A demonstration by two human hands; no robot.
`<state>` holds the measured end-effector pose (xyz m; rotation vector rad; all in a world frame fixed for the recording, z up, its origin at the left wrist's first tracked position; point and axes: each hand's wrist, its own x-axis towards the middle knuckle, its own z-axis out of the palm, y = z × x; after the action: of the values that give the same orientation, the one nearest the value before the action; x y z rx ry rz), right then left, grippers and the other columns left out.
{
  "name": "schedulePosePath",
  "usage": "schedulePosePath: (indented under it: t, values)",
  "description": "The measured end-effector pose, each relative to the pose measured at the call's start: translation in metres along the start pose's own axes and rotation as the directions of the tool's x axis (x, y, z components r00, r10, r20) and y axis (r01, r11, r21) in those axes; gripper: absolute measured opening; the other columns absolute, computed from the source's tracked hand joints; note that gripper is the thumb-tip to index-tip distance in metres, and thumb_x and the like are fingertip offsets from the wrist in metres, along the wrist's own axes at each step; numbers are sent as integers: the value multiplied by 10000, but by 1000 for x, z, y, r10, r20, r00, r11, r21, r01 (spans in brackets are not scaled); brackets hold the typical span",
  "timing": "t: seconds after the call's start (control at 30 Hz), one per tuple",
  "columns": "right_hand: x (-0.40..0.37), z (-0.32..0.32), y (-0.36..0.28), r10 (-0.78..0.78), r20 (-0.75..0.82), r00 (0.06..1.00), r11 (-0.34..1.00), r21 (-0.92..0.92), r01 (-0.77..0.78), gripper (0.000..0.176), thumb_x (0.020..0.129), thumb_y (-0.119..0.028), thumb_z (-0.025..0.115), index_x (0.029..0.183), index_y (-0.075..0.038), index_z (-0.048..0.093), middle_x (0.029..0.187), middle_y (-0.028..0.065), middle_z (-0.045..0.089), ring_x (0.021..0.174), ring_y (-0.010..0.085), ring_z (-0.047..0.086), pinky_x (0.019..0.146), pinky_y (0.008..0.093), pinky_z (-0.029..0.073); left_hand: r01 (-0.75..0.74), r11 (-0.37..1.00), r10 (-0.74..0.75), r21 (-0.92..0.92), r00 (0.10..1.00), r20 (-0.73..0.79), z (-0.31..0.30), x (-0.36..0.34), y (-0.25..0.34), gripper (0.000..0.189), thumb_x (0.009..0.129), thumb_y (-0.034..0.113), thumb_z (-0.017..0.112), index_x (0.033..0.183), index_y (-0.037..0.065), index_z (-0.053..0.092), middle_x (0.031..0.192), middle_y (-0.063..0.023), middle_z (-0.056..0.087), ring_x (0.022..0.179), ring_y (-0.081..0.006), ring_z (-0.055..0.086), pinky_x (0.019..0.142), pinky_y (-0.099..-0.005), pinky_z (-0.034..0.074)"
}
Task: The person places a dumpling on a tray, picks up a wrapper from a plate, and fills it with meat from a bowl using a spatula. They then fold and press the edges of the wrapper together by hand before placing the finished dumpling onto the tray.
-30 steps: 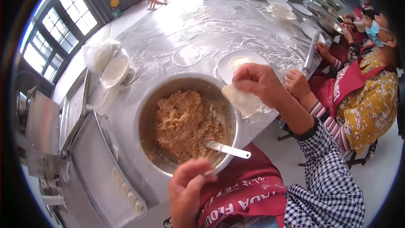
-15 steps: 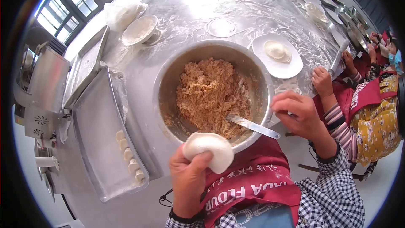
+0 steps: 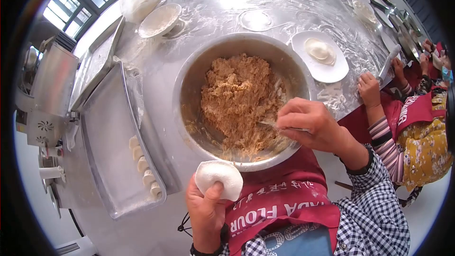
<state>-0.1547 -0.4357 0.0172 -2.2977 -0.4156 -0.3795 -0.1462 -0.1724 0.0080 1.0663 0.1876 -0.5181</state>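
My left hand (image 3: 207,208) holds a round dumpling wrapper (image 3: 219,179), its thumb pressed on the middle of the disc. It is just in front of a large metal bowl (image 3: 187,137). Brown minced filling (image 3: 239,97) is heaped inside the bowl. Over the bowl's right rim, my right hand (image 3: 310,125) grips a flat metal spatula (image 3: 268,123). The blade reaches into the filling, and the fingers cover most of the handle.
To the left, a metal tray (image 3: 106,147) holds a row of several dumplings (image 3: 143,165). Wrappers (image 3: 320,51) lie on a white plate (image 3: 337,68) beyond the bowl. A white dish (image 3: 160,20) stands back left. At right, a co-worker's hand (image 3: 369,88) rests near the table edge.
My right hand has moved left over the bowl and taken hold of the spatula, whose handle lay on the rim. My left hand with the wrapper has shifted slightly left.
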Motion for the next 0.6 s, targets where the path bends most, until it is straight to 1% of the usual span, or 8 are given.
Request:
schedulePosePath:
  t: [0.03,0.1,0.13,0.23,0.3,0.43,0.5,0.6]
  values:
    - [2,2,3,2,3,1000,1000,5,-2,110,708,-39,663,808,-35,617,800,93,591,732,248,593,601,322,481,3,1000,-3,1,1000,-6,-1,-2,-1,387,777,91,633,1107,-13,459,935,-139,592,804,-220,619,687,-394,542]
    - [4,5,6,5,-7,1000,996,90,-5,107,714,-33,660,814,-27,622,812,98,609,736,249,606,609,317,491,55,990,-46,-131,996,71,-3,-5,-3,345,806,86,606,1108,-16,473,1007,-142,580,886,-234,608,735,-380,534]
    - [5,4,5,6,-3,1000,995,96,-6,107,714,-33,660,814,-27,622,812,98,609,736,249,606,609,317,491,56,990,-48,-130,997,64,-6,-5,-4,345,806,86,606,1108,-16,473,1007,-142,580,886,-234,608,735,-380,534]
    - [6,1,-2,46,-36,998,979,199,-37,162,704,17,665,858,-16,624,838,109,619,723,217,616,617,284,491,149,965,-136,-214,988,74,-16,-6,-9,284,822,109,589,1068,4,493,982,-127,588,883,-230,609,742,-387,531]
    - [7,5,-3,29,-133,991,983,186,-4,155,710,23,665,857,-4,625,829,114,628,736,219,627,636,277,496,154,967,-173,-201,982,-82,-16,-7,-12,264,837,148,573,1069,57,483,955,-97,590,869,-225,601,712,-398,526]
    - [6,22,1,3,-116,993,977,212,21,110,724,13,642,829,-14,624,807,113,626,728,245,624,620,294,496,144,965,-169,-218,981,-99,-18,-6,-13,251,848,138,564,1077,68,488,959,-82,593,874,-222,600,723,-390,524]
    - [4,23,-4,59,-27,998,957,287,-49,105,723,13,644,823,-9,618,798,110,626,721,247,621,619,300,492,139,967,-160,-215,984,-82,-20,-6,-12,254,846,129,563,1082,69,490,967,-83,592,879,-219,598,722,-389,525]
    - [2,27,-7,94,6,996,934,346,-90,105,724,18,639,824,-3,613,783,107,624,708,241,617,615,295,482,142,965,-167,-220,981,-100,-20,-6,-12,259,845,121,559,1087,68,486,975,-82,590,881,-218,597,725,-385,524]
